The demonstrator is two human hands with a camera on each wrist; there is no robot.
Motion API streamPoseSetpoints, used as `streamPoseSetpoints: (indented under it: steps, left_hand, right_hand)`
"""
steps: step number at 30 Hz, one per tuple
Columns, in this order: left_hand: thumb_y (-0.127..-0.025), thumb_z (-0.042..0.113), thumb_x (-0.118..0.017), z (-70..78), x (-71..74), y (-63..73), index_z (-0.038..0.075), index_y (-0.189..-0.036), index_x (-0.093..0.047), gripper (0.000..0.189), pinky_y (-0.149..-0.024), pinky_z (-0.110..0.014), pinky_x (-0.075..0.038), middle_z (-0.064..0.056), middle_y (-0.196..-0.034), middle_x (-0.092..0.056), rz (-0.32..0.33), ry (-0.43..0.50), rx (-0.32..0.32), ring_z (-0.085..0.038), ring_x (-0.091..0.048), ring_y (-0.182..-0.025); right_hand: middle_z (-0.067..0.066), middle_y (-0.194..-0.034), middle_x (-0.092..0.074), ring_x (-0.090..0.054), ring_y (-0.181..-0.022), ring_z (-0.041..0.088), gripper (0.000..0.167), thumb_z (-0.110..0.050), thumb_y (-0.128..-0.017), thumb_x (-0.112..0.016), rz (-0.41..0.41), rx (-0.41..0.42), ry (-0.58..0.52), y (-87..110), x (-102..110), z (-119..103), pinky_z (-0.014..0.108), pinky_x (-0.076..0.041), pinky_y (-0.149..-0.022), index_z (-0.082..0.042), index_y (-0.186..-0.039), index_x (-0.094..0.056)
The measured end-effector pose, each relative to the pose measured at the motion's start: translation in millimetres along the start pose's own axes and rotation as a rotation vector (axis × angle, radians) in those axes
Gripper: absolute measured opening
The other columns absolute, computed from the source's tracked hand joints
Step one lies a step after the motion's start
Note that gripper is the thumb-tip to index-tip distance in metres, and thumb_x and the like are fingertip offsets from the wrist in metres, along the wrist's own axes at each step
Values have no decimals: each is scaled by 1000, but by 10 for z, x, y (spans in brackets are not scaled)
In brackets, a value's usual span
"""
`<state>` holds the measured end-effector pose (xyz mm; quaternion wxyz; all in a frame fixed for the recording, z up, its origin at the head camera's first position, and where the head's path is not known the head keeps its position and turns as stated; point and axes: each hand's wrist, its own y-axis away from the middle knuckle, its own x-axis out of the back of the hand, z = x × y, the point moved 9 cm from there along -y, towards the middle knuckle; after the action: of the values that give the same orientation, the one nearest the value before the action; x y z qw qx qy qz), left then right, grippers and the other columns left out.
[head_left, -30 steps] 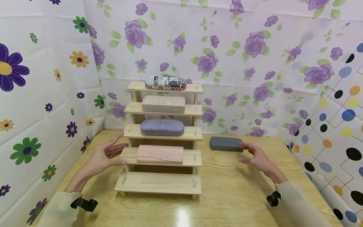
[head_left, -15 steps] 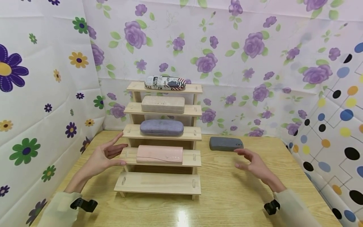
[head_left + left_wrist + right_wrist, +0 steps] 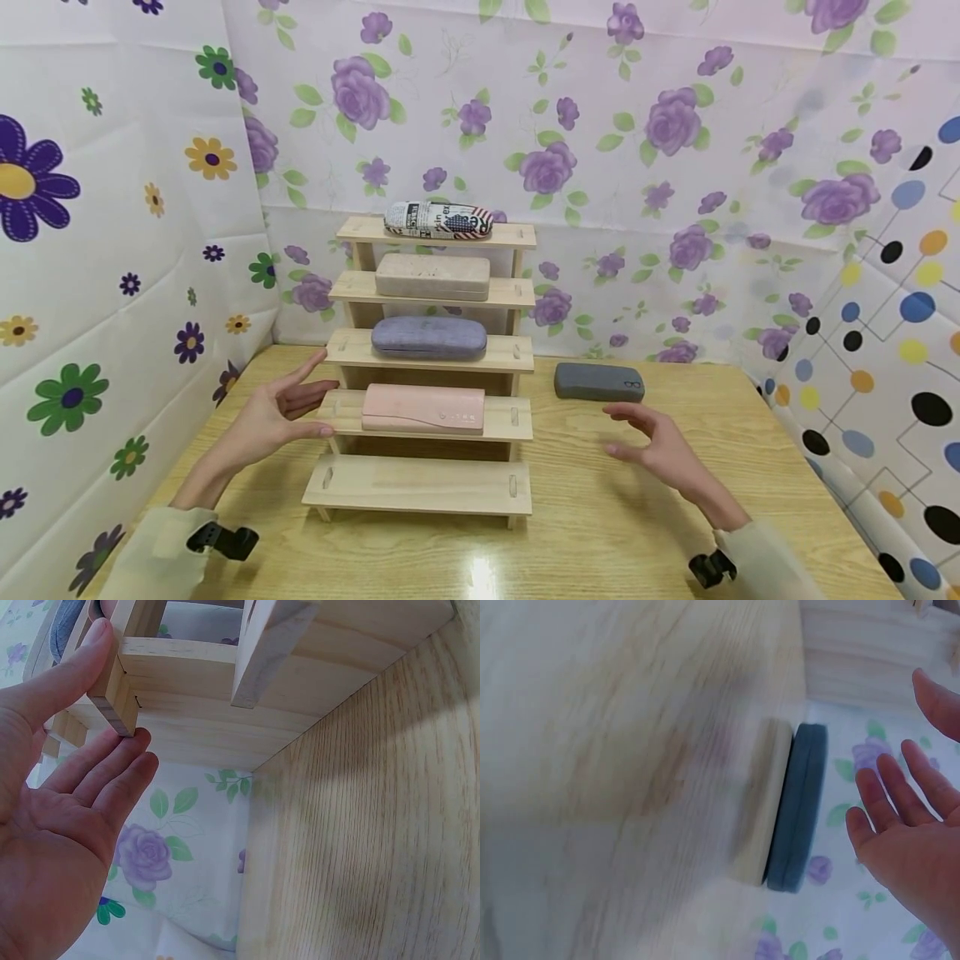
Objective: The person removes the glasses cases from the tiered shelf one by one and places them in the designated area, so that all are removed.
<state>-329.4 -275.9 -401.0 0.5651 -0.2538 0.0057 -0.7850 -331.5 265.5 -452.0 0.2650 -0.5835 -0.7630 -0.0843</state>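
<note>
Five tiers make up a light wooden stepped rack (image 3: pixel 416 483). My left hand (image 3: pixel 270 417) is at its left side, thumb and fingertips touching the end of one board, fingers fairly straight. Closest to that hand lies a pink glasses case (image 3: pixel 423 408), on the second tier from the bottom. Higher up are a purple-blue glasses case (image 3: pixel 429 337), a beige glasses case (image 3: pixel 432 277) and a newsprint-patterned glasses case (image 3: pixel 438 219). My right hand (image 3: pixel 667 450) hovers with spread, relaxed fingers and holds nothing. Beyond its fingertips a grey-blue glasses case (image 3: pixel 799 810) lies on the table, apart from the hand.
The wood-grain table (image 3: pixel 570 533) carries the rack left of the middle. Behind it hangs a cloth with purple roses (image 3: pixel 547 167). Patterned cloths also close off the left and right sides. A black strap (image 3: pixel 222 540) with a small device sits on each wrist.
My right hand has moved left and slightly toward me, away from the right end of the grey-blue glasses case, uncovering its small glasses mark. My left hand and the cases have stayed in place.
</note>
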Motion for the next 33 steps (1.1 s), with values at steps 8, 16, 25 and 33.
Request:
streamPoseSetpoints:
  steps: [8, 16, 25, 33]
  left_hand:
    - [-82, -1, -89, 12, 2, -15, 20, -170, -25, 111, -106, -33, -51, -32, -147, -53, -2, 3, -10, -18, -58, -134]
    - [-82, -2, -89, 10, 5, -12, 19, -170, -25, 110, -105, -29, -52, -33, -147, -53, 0, 10, -11, -15, -58, -133]
    - [-83, 0, -89, 2, -11, -2, 20, -170, -25, 110, -105, -30, -51, -30, -148, -54, 0, 14, -1, -19, -57, -134]
    - [-83, 0, -89, -6, 2, 7, 21, -170, -25, 110, -105, -28, -52, -29, -148, -54, 1, 10, -3, -18, -57, -134]
  right_hand:
    - [13, -140, -63, -54, -136, 35, 52, -20, -94, -83, 23, 20, -18, 53, -101, -184, 42, -43, -118, -10, -141, -64]
    - [7, -135, -67, -60, -129, 30, 47, -16, -94, -84, 40, 41, -40, 65, -203, -410, 25, -48, -111, -12, -137, -67]
    - [5, -131, -69, -63, -124, 28, 49, -12, -90, -86, 56, 87, -62, 43, -409, -708, 28, -51, -108, -11, -136, -68]
    - [5, -131, -69, -63, -125, 29, 54, -14, -87, -89, 57, 174, -20, -70, -643, -1008, 50, -50, -111, -10, -137, -68]
